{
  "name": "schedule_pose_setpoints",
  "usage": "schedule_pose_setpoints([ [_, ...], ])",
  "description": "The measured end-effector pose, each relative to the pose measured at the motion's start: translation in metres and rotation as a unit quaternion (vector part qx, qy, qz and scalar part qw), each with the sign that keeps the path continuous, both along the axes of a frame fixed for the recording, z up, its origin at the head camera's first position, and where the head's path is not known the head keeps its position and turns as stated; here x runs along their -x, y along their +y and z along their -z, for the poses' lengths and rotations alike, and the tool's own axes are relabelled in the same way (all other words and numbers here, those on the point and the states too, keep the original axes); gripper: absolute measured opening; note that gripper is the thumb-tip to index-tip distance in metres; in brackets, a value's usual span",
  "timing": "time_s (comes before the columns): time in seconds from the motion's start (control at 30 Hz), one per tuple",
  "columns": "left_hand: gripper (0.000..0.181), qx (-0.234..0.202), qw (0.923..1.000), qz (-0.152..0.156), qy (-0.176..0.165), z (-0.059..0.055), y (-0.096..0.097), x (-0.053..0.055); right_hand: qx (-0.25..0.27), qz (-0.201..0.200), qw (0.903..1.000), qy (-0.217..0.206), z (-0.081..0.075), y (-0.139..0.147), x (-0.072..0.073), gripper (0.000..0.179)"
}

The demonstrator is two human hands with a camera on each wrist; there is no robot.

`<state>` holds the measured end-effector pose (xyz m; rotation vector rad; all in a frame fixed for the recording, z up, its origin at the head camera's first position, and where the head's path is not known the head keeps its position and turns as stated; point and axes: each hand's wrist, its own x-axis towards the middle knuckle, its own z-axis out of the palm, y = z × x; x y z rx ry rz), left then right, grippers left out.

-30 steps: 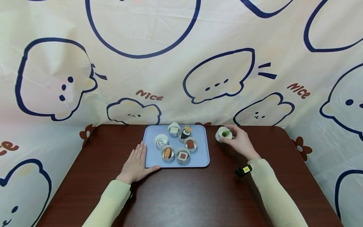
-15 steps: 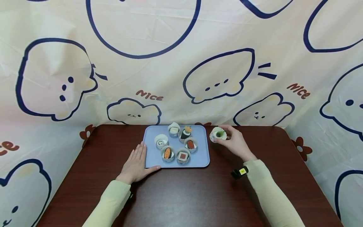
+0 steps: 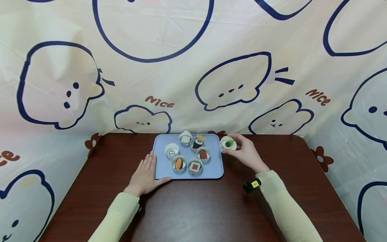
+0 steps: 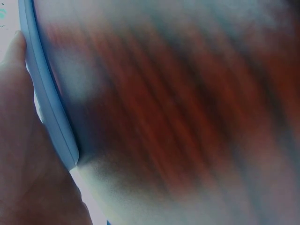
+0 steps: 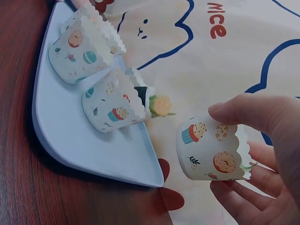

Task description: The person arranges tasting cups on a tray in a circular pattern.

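My right hand (image 3: 247, 154) holds a paper baking cup (image 5: 206, 154) printed with cupcakes and cookies, gripping its sides between thumb and fingers. Something green (image 3: 229, 143) shows inside it. In the head view this cup overlaps the right edge of a light blue tray (image 3: 213, 170), near its back corner. Flat on the left side of the tray, my left hand (image 3: 142, 176) has its fingers straight along the edge and its thumb at the front rim. The left wrist view shows part of that hand beside the tray's rim (image 4: 54, 105).
Several paper cups stand on the tray, holding sushi-like pieces, including an orange-topped one (image 3: 179, 163) and a square one (image 3: 195, 166). A dark brown wooden table (image 3: 193, 208) lies beneath. Behind it hangs a cartoon-printed cloth (image 3: 181, 80).
My right hand has moved left with the baking cup, from beside the tray to over its right edge. The left hand and tray have stayed put.
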<state>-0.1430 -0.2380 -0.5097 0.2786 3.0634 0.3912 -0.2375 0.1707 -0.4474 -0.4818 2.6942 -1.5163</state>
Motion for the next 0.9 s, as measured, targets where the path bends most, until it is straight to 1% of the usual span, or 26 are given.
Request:
schedule_pose_setpoints([
  [0.1, 0.125, 0.003, 1.0, -0.001, -0.005, -0.001, 0.0, 0.0, 0.006, -0.005, 1.0, 0.005, -0.001, -0.003, 0.0, 0.06],
  [0.2, 0.124, -0.004, 1.0, -0.001, -0.003, -0.004, 0.001, -0.001, 0.004, -0.009, 0.9999, 0.011, -0.001, -0.005, 0.0, 0.06],
  [0.3, 0.122, 0.003, 1.0, -0.003, -0.006, -0.006, 0.001, -0.001, -0.001, -0.012, 0.9998, 0.017, -0.002, -0.007, -0.001, 0.058],
  [0.5, 0.122, 0.002, 1.0, -0.004, -0.007, -0.005, 0.001, -0.001, -0.007, -0.02, 0.9995, 0.025, -0.004, -0.013, -0.002, 0.055],
  [0.67, 0.125, 0.003, 0.9999, -0.003, -0.009, 0.002, -0.002, 0.001, -0.005, -0.03, 0.9992, 0.027, -0.006, -0.019, -0.004, 0.056],
  [0.73, 0.126, -0.002, 1.0, -0.001, -0.007, 0.002, -0.002, 0.001, -0.004, -0.032, 0.9992, 0.025, -0.008, -0.022, -0.005, 0.058],
  [0.9, 0.125, -0.011, 0.9999, -0.001, -0.002, -0.002, 0.0, 0.0, 0.004, -0.042, 0.9989, 0.02, -0.012, -0.03, -0.005, 0.062],
])
